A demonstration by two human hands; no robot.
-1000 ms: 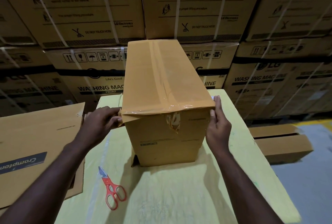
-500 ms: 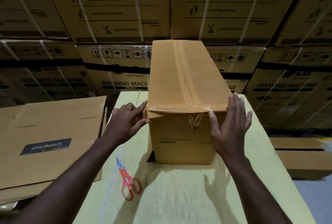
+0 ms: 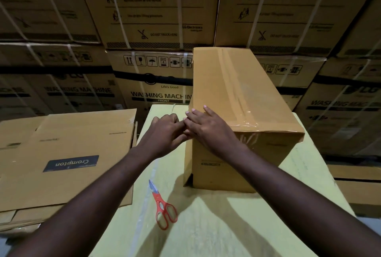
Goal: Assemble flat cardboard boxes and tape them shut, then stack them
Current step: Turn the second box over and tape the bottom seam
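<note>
- Box: erected, stands on the tabletop. Top flaps are closed.
- Tape: one clear strip runs the length of the box's top seam. Its near end folds over the front face and sits crumpled, not smoothed.
- Right hand: on the box's top, at the near left corner. Fingers are straight and flat, pressing down and holding nothing.
- Left hand: just beside the box's left top edge, touching the right hand. Fingers are curled; cannot tell whether they pinch a tape end or a flap edge.
- Lower left corner of the box: a flap edge stands slightly out, so the bottom closure looks unfinished or loose (judgement).
- Scissors: lie on the tabletop, near the box's front left, untouched.
- Flat cardboard blanks: piled left of the box, not yet assembled.
- Status (judgement): the first box is nearly sealed and the corner is being pressed down. Left to do: check the bottom, stack the box, then make up the remaining blanks.
</note>
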